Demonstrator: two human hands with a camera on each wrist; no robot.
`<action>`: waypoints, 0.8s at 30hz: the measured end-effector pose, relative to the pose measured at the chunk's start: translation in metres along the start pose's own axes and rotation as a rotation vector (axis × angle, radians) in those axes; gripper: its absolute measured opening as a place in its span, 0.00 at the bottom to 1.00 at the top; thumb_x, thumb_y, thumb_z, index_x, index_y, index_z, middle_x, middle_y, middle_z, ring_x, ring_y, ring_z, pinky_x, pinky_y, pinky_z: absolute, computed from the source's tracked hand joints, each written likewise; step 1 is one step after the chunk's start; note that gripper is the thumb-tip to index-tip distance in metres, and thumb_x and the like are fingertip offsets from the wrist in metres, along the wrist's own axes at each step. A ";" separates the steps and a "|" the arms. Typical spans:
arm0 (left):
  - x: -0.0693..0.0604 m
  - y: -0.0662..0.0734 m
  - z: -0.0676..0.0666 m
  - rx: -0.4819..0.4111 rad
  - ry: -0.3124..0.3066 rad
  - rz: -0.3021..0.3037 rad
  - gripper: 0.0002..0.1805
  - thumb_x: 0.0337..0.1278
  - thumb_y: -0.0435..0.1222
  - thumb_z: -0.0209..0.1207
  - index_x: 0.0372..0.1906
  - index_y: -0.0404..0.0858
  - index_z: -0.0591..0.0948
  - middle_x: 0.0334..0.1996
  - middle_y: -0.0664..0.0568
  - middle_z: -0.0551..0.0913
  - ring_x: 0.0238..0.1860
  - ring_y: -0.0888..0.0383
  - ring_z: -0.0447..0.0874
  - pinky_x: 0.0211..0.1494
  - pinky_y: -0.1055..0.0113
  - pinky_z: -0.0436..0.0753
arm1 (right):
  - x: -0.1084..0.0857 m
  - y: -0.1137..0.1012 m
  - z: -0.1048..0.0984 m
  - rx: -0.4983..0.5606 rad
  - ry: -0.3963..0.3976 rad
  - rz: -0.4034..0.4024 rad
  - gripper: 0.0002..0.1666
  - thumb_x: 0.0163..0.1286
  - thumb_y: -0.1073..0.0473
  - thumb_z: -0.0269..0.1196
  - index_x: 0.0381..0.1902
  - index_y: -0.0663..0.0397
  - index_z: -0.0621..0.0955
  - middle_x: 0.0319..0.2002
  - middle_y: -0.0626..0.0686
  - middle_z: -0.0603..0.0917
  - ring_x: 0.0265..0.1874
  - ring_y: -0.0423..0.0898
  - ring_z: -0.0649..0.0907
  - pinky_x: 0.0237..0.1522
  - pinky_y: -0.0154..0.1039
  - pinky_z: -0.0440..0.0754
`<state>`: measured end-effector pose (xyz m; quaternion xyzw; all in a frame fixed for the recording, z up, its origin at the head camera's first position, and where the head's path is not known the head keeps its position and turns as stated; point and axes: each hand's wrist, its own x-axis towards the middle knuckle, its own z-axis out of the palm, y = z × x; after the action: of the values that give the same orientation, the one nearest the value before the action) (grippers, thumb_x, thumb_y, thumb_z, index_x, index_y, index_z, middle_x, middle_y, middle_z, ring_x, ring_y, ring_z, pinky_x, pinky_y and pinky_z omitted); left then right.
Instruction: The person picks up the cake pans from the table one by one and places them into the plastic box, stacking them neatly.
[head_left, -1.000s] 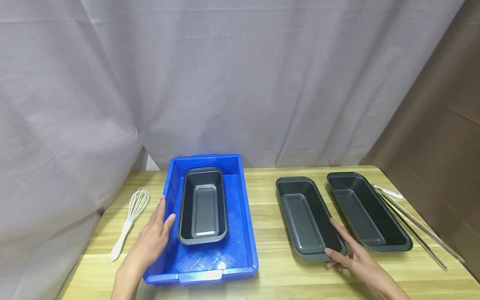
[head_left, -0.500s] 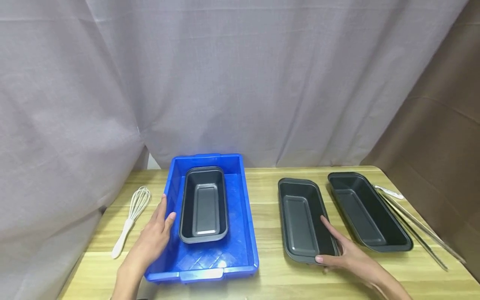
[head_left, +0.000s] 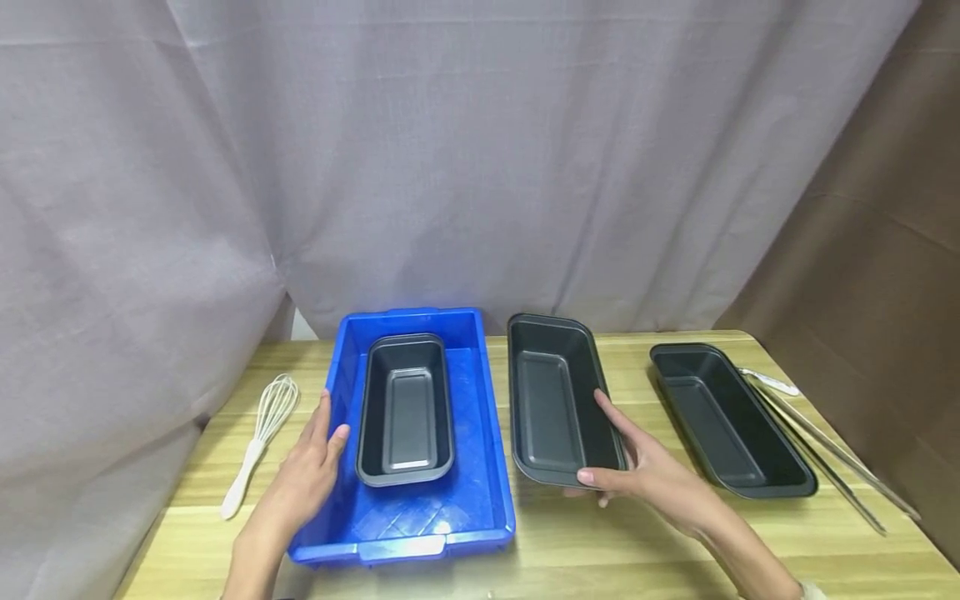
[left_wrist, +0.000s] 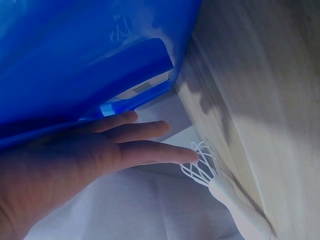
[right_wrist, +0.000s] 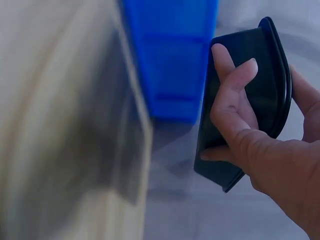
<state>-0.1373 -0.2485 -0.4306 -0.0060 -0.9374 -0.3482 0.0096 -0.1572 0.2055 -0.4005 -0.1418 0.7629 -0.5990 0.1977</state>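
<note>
A grey cloth [head_left: 465, 167] hangs as the backdrop across the left and back of the space, loosely creased and meeting the far edge of a pale, wood-grained table [head_left: 570, 558]. Clock directions here are taken from the middle of the blue bin, with twelve at the cloth.

Leftmost on the boards, at nine o'clock, lies a white balloon whisk [head_left: 258, 446], its wires pointing towards one and its handle towards seven. Next comes the left hand [head_left: 303, 475], fingers long and loosely spread along the outer wall of the blue bin [head_left: 401, 548], thumb at the rim; it grasps no utensil. The bin stands on the table, and inside it, set towards twelve, a dark first loaf pan [head_left: 408, 417] sits upright.

Just beyond the bin's right wall, at three o'clock, a second loaf pan [head_left: 551, 408] is raised above the boards, slightly tilted, with a shadow beneath. The right hand [head_left: 648, 483] grips its near right corner, thumb on the rim and other fingers curled against the outside.

Farther out at three o'clock, a third loaf pan [head_left: 720, 425] rests on the table. Beside it lie slender metal utensils [head_left: 832, 454], possibly tongs, though the pan partly hides them. A brown cloth [head_left: 885, 217] closes the right side.
</note>
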 end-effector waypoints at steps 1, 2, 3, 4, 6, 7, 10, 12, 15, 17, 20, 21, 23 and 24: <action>0.000 -0.001 0.000 -0.001 0.002 0.003 0.39 0.94 0.48 0.38 0.89 0.30 0.40 0.87 0.26 0.46 0.87 0.26 0.47 0.86 0.32 0.53 | 0.004 -0.004 0.005 0.022 -0.016 -0.013 0.70 0.73 0.61 0.74 0.92 0.45 0.37 0.88 0.75 0.35 0.42 0.63 0.95 0.48 0.34 0.87; -0.001 -0.001 -0.001 -0.002 0.003 0.006 0.39 0.94 0.48 0.38 0.89 0.29 0.40 0.87 0.26 0.46 0.87 0.26 0.47 0.86 0.32 0.53 | 0.009 -0.009 0.010 0.044 -0.026 -0.017 0.70 0.74 0.61 0.74 0.92 0.44 0.37 0.88 0.75 0.37 0.44 0.64 0.95 0.47 0.33 0.87; -0.001 -0.002 -0.001 -0.002 0.005 0.009 0.39 0.94 0.47 0.38 0.89 0.29 0.40 0.87 0.26 0.46 0.87 0.26 0.47 0.86 0.32 0.53 | 0.014 -0.013 0.016 0.075 -0.041 -0.026 0.71 0.73 0.62 0.74 0.92 0.44 0.36 0.87 0.77 0.42 0.45 0.64 0.95 0.44 0.36 0.88; -0.002 -0.003 -0.001 -0.002 0.006 0.009 0.39 0.94 0.47 0.38 0.89 0.29 0.41 0.87 0.25 0.46 0.86 0.26 0.47 0.86 0.31 0.53 | 0.019 -0.017 0.022 0.096 -0.052 -0.036 0.72 0.73 0.62 0.74 0.92 0.45 0.35 0.87 0.77 0.44 0.45 0.64 0.95 0.40 0.41 0.90; -0.005 -0.005 -0.001 -0.003 0.008 0.008 0.39 0.94 0.47 0.38 0.89 0.28 0.41 0.87 0.25 0.46 0.86 0.25 0.48 0.86 0.31 0.53 | 0.030 -0.025 0.035 0.103 -0.055 -0.038 0.73 0.71 0.62 0.76 0.92 0.44 0.36 0.85 0.78 0.53 0.39 0.59 0.95 0.36 0.43 0.90; -0.006 -0.006 -0.001 -0.004 0.007 0.005 0.39 0.94 0.47 0.38 0.89 0.28 0.41 0.87 0.25 0.46 0.86 0.25 0.48 0.86 0.31 0.53 | 0.035 -0.028 0.042 0.092 -0.054 -0.041 0.74 0.70 0.61 0.77 0.92 0.44 0.37 0.85 0.77 0.52 0.36 0.56 0.93 0.36 0.44 0.91; -0.009 -0.007 0.000 -0.004 0.005 -0.001 0.39 0.94 0.47 0.37 0.89 0.30 0.40 0.87 0.25 0.47 0.86 0.25 0.48 0.86 0.31 0.54 | 0.049 -0.038 0.060 0.068 -0.071 -0.021 0.75 0.69 0.58 0.79 0.92 0.40 0.37 0.73 0.77 0.76 0.34 0.53 0.92 0.35 0.43 0.90; -0.009 -0.008 0.001 -0.005 0.012 0.007 0.38 0.94 0.46 0.38 0.89 0.30 0.41 0.87 0.24 0.48 0.86 0.25 0.49 0.85 0.30 0.54 | 0.058 -0.043 0.069 0.073 -0.109 -0.013 0.75 0.70 0.58 0.79 0.92 0.39 0.37 0.59 0.73 0.88 0.38 0.56 0.95 0.34 0.40 0.88; -0.008 -0.007 0.001 -0.005 0.023 0.024 0.38 0.94 0.46 0.38 0.89 0.29 0.41 0.86 0.24 0.49 0.85 0.25 0.50 0.85 0.30 0.55 | 0.074 -0.048 0.083 0.104 -0.176 -0.003 0.75 0.71 0.59 0.77 0.92 0.41 0.35 0.44 0.68 0.94 0.44 0.60 0.96 0.31 0.35 0.85; -0.008 -0.006 0.000 -0.003 0.024 0.029 0.38 0.94 0.46 0.38 0.89 0.29 0.42 0.86 0.24 0.49 0.85 0.25 0.51 0.85 0.30 0.56 | 0.085 -0.051 0.091 0.104 -0.213 -0.007 0.75 0.72 0.59 0.76 0.92 0.44 0.33 0.43 0.66 0.94 0.44 0.61 0.96 0.30 0.34 0.83; -0.007 -0.004 0.000 -0.002 0.017 0.024 0.39 0.94 0.47 0.38 0.89 0.30 0.41 0.86 0.24 0.49 0.85 0.25 0.51 0.85 0.29 0.56 | 0.099 -0.052 0.103 0.085 -0.238 0.000 0.74 0.73 0.59 0.76 0.91 0.46 0.32 0.42 0.67 0.94 0.43 0.60 0.96 0.29 0.33 0.81; -0.007 -0.004 0.001 -0.001 0.013 0.021 0.39 0.94 0.47 0.38 0.90 0.30 0.41 0.86 0.24 0.49 0.85 0.25 0.51 0.85 0.29 0.56 | 0.103 -0.051 0.106 0.075 -0.241 0.003 0.74 0.73 0.58 0.76 0.91 0.46 0.32 0.42 0.66 0.94 0.43 0.60 0.96 0.29 0.34 0.80; -0.007 -0.003 0.002 -0.004 0.003 0.016 0.39 0.94 0.47 0.37 0.90 0.31 0.40 0.87 0.25 0.48 0.85 0.25 0.50 0.85 0.29 0.56 | 0.109 -0.050 0.113 0.062 -0.236 0.020 0.75 0.73 0.58 0.77 0.91 0.47 0.33 0.41 0.65 0.95 0.41 0.59 0.96 0.28 0.34 0.79; -0.007 -0.003 0.002 -0.008 -0.002 0.014 0.39 0.94 0.48 0.37 0.90 0.31 0.40 0.87 0.25 0.48 0.85 0.24 0.50 0.85 0.29 0.55 | 0.111 -0.049 0.116 0.054 -0.233 0.026 0.75 0.72 0.58 0.77 0.91 0.47 0.33 0.40 0.64 0.95 0.40 0.59 0.96 0.28 0.35 0.79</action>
<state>-0.1301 -0.2492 -0.4339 -0.0128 -0.9359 -0.3519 0.0110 -0.2014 0.0436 -0.3909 -0.1950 0.7202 -0.5961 0.2965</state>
